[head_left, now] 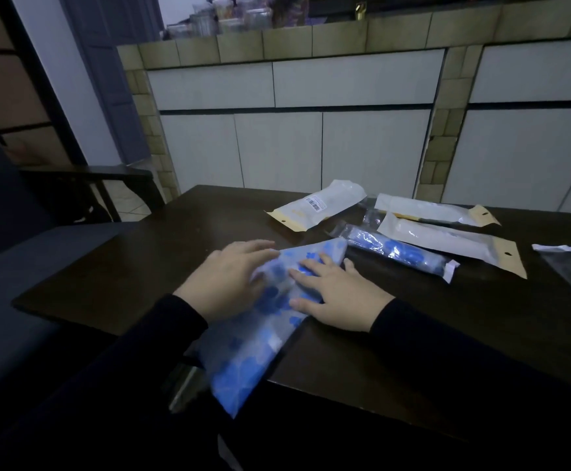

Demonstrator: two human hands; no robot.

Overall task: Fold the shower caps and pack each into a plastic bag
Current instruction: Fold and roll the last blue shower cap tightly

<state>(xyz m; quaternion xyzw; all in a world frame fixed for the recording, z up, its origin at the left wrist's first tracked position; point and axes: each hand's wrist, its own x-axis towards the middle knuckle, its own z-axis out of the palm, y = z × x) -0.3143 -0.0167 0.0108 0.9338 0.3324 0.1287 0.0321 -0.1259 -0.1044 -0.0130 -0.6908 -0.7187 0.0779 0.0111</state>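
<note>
Two hands press flat on a blue-patterned shower cap [263,321] at the table's [141,260] near edge.
Your left hand [224,278] and right hand [336,294] lie with fingers straight, gripping nothing; the cap's lower end hangs over that edge. One rolled cap in a clear bag [396,251] lies just beyond, beside three white packets [318,203] toward the far edge.

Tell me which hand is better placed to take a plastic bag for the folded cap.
The right hand, probably. It lies flat on the blue-flowered shower cap, on the side where the white paper-backed bags lie on the dark wooden table. The left hand is farther away and can hold the fold.
</note>
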